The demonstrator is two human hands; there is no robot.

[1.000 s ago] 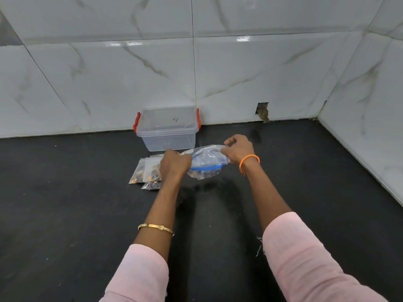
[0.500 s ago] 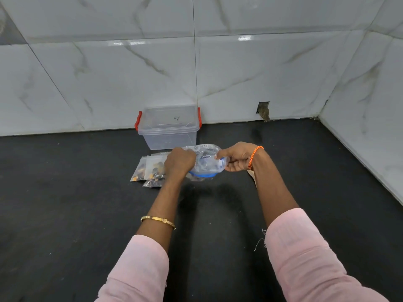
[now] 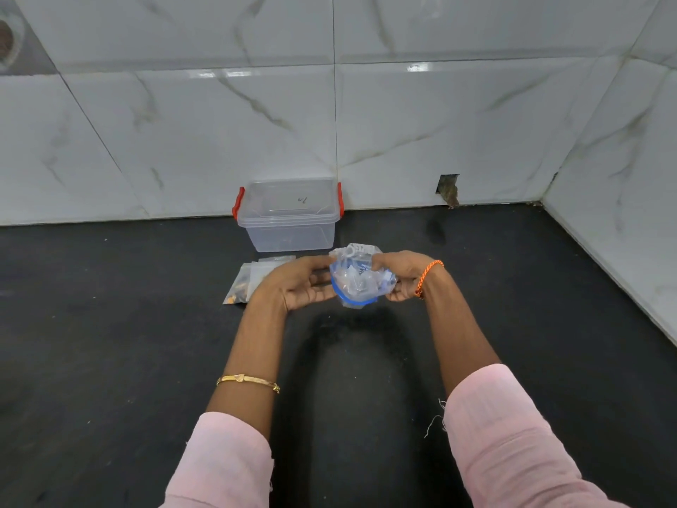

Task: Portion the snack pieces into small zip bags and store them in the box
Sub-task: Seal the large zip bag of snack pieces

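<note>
Both hands hold the crumpled zip bag (image 3: 361, 282) above the desk (image 3: 110, 324), before the lidded box (image 3: 289, 218): right hand (image 3: 401, 275) grip clamped on it, left hand (image 3: 306, 284) fingers curled against it. Risk: loose grip drops bag; crushing breaks contents

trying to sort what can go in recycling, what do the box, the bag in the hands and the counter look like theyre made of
Box: looks like clear rigid plastic with red clips; the wall shows through it.
Bag: thin clear plastic film with a blue zip strip; it crumples between the left hand and right hand.
Counter: black, matte and faintly speckled, possibly stone; uncertain.
</note>
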